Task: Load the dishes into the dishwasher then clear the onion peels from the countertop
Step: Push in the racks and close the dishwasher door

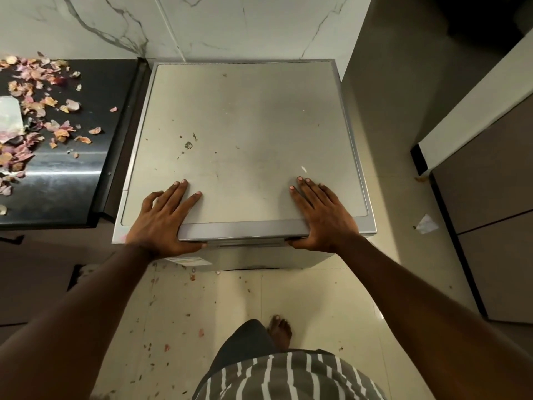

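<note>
I had one dishwasher (245,140) and my two hands on it, left hand (161,220) and right hand (323,217) spread flat on top, thumbs under its front edge.

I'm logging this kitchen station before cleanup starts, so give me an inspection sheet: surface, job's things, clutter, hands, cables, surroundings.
Surface: dark countertop at left, glossy, partly bare.
Job's things: dishwasher, door shut, grey top marked with small stains; onion peels scattered over the countertop; no dishes seen.
Clutter: pale sheet lying among the peels; peel bits and a paper scrap on the floor.
Hands: left hand and right hand flat on the dishwasher's front edge, thumbs under its lip.
Cables: nothing seen.
Surroundings: marble wall behind, cabinets at right.
</note>
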### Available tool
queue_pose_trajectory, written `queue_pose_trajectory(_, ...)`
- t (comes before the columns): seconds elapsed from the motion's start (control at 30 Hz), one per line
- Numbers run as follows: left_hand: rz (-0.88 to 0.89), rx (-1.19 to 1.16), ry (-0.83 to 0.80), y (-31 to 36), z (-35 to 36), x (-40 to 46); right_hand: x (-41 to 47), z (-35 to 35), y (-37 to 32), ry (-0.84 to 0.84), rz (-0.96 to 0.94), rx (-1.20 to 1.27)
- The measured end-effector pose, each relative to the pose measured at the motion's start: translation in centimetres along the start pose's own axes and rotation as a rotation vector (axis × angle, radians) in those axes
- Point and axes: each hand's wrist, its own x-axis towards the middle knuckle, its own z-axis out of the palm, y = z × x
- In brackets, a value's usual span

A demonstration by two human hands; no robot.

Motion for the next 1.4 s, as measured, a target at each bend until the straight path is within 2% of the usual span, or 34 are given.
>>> queue_pose_trajectory(0.57, 0.053, -0.037, 0.047, -1.2, 1.4, 0.2, 0.0, 0.3, 0.1, 0.002, -0.002, -0.004)
queue_pose_trajectory(1.0, 0.021, -0.462, 0.158, -2.7, 1.1, 0.6, -1.1, 0.1, 0.7, -0.014, -0.053, 0.02)
queue_pose_trajectory(1.1, 0.002, -0.484, 0.149, -2.9, 1.3, 0.7, -3.1, 0.6, 2.5, -0.017, -0.086, -0.035)
queue_pose_trajectory(1.4, -0.006, -0.486, 0.151, -3.0, 1.6, 0.7, -6.2, 1.4, 5.3, -0.058, 0.013, -0.04)
